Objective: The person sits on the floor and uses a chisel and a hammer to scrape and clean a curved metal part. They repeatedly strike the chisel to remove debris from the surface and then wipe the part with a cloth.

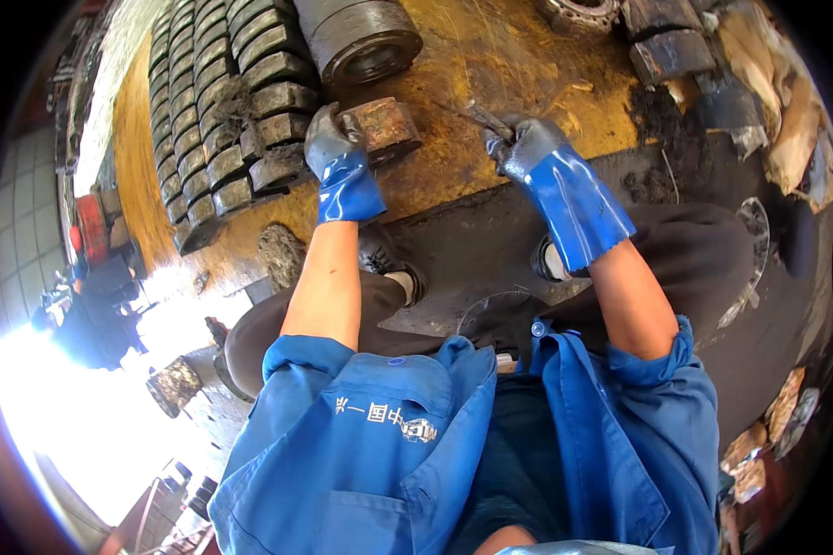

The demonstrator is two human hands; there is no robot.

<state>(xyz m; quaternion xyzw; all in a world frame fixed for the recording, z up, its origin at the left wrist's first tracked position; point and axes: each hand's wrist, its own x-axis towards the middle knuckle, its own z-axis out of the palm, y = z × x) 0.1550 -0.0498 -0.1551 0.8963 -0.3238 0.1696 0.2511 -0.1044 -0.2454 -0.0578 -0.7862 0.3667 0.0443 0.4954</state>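
Both of my hands wear gloves with blue cuffs and dark, grimy fingers. My left hand (pixel 335 146) is closed on the left end of a thick, rusty brown metal block (pixel 386 128), which rests on the worn yellow-brown worktop (pixel 491 55) near its front edge. To the right of the block, my right hand (pixel 535 148) is wrapped round a dark, narrow metal tool (pixel 487 118). The tool's tip points up and left, apart from the block; its exact kind is unclear. Part of it hides inside my fist.
Stacked rows of curved, grooved metal blocks (pixel 268 92) stand left of my left hand. A dark hollow cylinder (pixel 366 51) lies behind the rusty block. Far right are a ring-shaped part (pixel 580 13), more blocks (pixel 671 57), black fibrous debris (pixel 655 116) and crumpled brown sheeting (pixel 773 102).
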